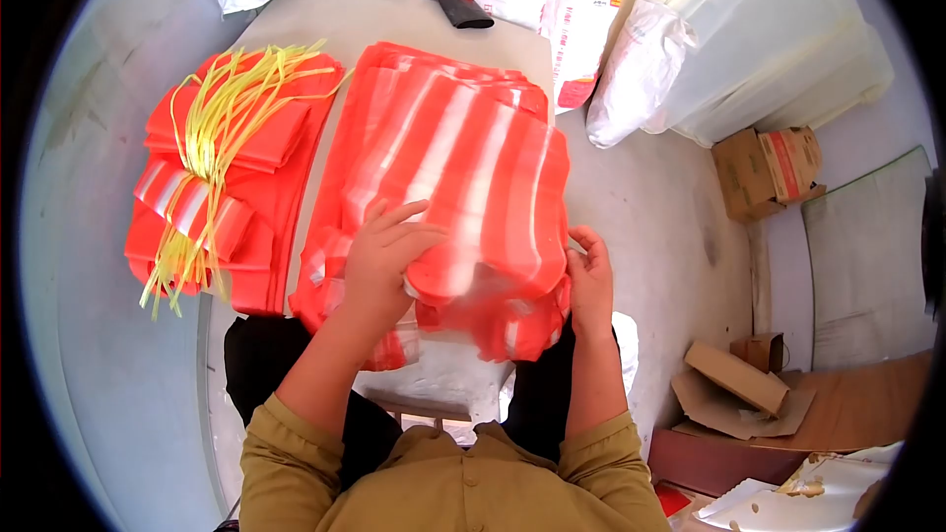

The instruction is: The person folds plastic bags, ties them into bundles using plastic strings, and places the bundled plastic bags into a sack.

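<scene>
The left hand (382,248) lies, fingers apart, on the red-and-white striped plastic stack (468,172); the right hand (591,286) touches its right edge, whether pinching I cannot tell.

A pale, flat work surface (305,20), seen from above, bears two stacks. At left lies a stack of folded red material (296,133); at centre lies a larger red-and-white striped pile (458,158), its near end crumpled. A narrow bare strip separates them. A black, tube-like object (466,12) rests toward the far end.
</scene>
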Available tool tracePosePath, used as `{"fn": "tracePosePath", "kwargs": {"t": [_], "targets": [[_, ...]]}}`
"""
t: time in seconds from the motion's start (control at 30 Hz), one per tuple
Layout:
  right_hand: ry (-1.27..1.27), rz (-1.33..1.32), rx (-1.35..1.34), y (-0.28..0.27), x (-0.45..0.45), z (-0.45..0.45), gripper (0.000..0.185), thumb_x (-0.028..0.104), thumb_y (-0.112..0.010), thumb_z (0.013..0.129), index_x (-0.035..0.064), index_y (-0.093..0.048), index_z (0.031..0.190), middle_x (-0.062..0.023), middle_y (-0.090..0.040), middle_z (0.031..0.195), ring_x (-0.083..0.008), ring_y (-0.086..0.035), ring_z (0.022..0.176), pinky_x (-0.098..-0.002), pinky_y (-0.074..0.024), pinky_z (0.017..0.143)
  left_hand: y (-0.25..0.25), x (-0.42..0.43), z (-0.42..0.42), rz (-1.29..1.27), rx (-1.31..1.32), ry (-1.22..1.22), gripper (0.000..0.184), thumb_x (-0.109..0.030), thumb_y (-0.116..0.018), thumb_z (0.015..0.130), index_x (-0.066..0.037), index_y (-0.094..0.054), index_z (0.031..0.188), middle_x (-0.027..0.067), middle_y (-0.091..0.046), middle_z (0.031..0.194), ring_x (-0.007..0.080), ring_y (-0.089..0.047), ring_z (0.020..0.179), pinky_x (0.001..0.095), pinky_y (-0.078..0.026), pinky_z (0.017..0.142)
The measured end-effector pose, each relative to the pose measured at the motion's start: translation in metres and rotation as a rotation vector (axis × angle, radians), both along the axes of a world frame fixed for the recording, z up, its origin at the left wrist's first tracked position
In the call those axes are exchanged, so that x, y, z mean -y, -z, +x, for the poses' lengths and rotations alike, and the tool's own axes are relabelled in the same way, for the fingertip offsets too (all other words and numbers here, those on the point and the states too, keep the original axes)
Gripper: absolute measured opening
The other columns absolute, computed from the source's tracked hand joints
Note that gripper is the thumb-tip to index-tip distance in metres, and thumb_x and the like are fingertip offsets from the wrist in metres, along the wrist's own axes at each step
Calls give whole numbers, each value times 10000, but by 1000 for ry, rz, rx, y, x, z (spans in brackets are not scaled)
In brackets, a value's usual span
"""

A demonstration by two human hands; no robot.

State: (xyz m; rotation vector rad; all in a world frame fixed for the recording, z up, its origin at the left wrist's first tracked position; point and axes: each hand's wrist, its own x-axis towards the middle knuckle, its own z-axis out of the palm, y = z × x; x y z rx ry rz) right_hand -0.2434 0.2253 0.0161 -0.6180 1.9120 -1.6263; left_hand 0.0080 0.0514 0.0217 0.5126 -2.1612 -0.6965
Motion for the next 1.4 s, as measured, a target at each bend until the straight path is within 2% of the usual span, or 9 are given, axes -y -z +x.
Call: {"fn": "tracePosePath", "kwargs": {"t": [0.13, 0.33, 0.53, 0.83, 0.97, 1.1, 1.2, 1.3, 1.4], "targets": [[-44, 126, -144, 14, 6, 0, 493, 70, -656, 993, 45, -516, 1465, -126, -676, 1277, -195, -654, 1162, -334, -524, 992, -12, -1, 2, 89, -117, -2, 389, -30, -840, 665, -97, -731, 1032, 27, -772, 1096, 334, -651, 1255, 514, -411, 1110], [-167, 41, -846, 24, 30, -11, 508, 41, -709, 919, 28, -582, 1411, -160, -545, 1497, -282, -528, 1387, -400, -457, 1125, -11, 4, 11, 138, -192, -13, 267, -47, -814, 738, -65, -737, 993, 79, -779, 1060, 369, -672, 1224, 527, -433, 1107], [-152, -52, -347, 27, 43, -18, 392, 145, -602, 990, 16, -637, 1358, -166, -415, 1622, -295, -452, 1461, -376, -418, 1174, -13, 11, 30, 130, -187, 61, 258, -68, -806, 749, -75, -725, 994, 87, -782, 1027, 368, -691, 1193, 526, -437, 1105], [-17, -171, 286, -35, 31, -1, 273, 143, -579, 986, -6, -730, 1157, -164, -616, 1444, -242, -591, 1287, -368, -477, 1110, -17, 11, 35, 114, -81, 192, 309, -150, -817, 746, -83, -736, 1036, 88, -783, 1099, 352, -692, 1206, 507, -462, 1091], [-133, -14, -769, -23, -30, -45, 244, 100, -545, 992, -1, -719, 1130, -143, -681, 1302, -244, -621, 1234, -375, -483, 1087, -11, -1, 21, 140, -151, 289, 366, -157, -833, 729, -60, -741, 1070, 103, -780, 1113, 354, -691, 1208, 490, -522, 1034], [84, -105, -771, -97, -83, -39, 232, 103, -558, 954, -10, -723, 1071, -145, -713, 1198, -284, -657, 1160, -416, -491, 1063, 7, -47, -2, 452, -267, 595, 453, -179, -860, 775, -34, -746, 1189, 146, -742, 1269, 346, -637, 1315, 484, -486, 1109], [165, 22, -1135, -155, -99, -33, 182, 35, -614, 906, -6, -724, 1046, -137, -719, 1142, -292, -683, 1086, -405, -535, 993, 1, -98, -14, 807, -299, 833, 527, -43, -773, 878, -30, -634, 1386, 124, -645, 1441, 263, -622, 1323, 432, -497, 1109], [138, 95, -1367, -188, -63, -16, 236, -40, -689, 797, 1, -722, 1027, -140, -723, 1100, -303, -703, 1025, -372, -571, 908, -10, -125, -7, 1345, 69, 824, 371, -124, -647, 1037, -39, -619, 1398, 106, -658, 1390, 180, -663, 1173, 338, -564, 949], [27, 208, -1488, -187, -11, -17, 241, -54, -634, 813, 9, -731, 1024, -157, -724, 1105, -326, -704, 1050, -394, -573, 889, 9, -145, -14, 1576, -294, 723, 363, -201, -541, 1104, -92, -544, 1451, 41, -679, 1230, 162, -649, 1100, 335, -542, 863]]}}
